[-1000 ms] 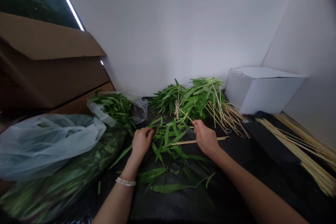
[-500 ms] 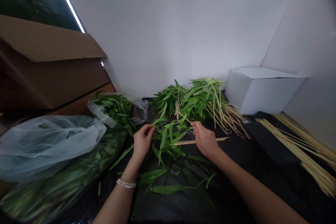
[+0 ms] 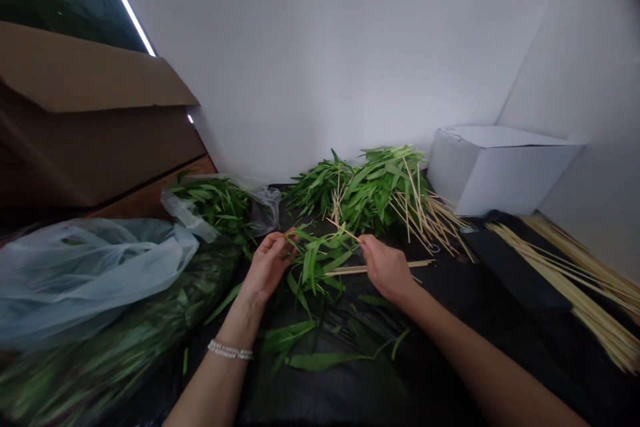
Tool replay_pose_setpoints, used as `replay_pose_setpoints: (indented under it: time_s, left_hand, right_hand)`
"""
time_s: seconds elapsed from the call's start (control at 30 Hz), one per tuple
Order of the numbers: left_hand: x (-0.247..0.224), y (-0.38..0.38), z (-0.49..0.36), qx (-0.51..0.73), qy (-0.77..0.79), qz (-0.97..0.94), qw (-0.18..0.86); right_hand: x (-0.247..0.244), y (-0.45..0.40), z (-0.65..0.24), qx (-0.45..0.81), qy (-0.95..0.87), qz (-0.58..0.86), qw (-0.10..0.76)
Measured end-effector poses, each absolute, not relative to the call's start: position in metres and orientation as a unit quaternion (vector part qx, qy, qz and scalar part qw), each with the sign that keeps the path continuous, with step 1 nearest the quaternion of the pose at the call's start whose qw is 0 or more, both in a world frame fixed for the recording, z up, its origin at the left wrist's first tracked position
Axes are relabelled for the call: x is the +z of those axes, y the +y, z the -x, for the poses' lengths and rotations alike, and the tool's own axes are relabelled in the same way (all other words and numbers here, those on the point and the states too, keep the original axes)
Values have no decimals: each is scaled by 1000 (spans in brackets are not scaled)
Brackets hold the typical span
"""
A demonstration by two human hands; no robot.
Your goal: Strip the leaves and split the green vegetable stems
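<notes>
My left hand (image 3: 270,263), with a beaded bracelet at the wrist, has its fingertips closed on the end of a leafy green stem (image 3: 311,259). The stem's long narrow leaves hang between my hands. Opposite it, my right hand (image 3: 386,268) pinches a thin wooden skewer (image 3: 344,230), its tip pointing up and left above the leaves. Whether the skewer pierces the stem, I cannot tell. Below lie a few more skewers (image 3: 353,270), partly behind my right hand. Loose leaves (image 3: 325,361) are scattered on the black plastic sheet (image 3: 310,400) nearer to me.
Behind are heaped greens with skewers (image 3: 380,190). Plastic bags (image 3: 100,273) of greens fill the left, beside a cardboard box (image 3: 100,153). To the right, a white box (image 3: 500,167) stands near a black block (image 3: 517,270) and long skewer bundles (image 3: 590,320).
My left hand has turned, showing more of its fingers, and shifted slightly left. My right hand has moved a little left with the skewer, whose tip now shows farther over the leaves.
</notes>
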State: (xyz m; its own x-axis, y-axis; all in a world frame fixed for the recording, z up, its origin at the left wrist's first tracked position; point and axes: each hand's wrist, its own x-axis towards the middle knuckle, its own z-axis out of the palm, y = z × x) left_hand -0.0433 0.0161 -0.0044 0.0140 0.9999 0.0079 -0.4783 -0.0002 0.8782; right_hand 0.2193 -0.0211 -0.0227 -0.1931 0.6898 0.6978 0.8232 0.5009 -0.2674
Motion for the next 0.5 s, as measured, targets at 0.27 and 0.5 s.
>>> replay_pose_setpoints:
  time_s: [0.27,0.5]
  left_hand:
    - [-3,19,45,642,355,-299,610]
    - [-4,18,39,631,376,-322,597]
  right_hand:
    - [-22,-22,-220,-82,-768,494,398]
    - [-25,-25,-216,-94,-797,449,392]
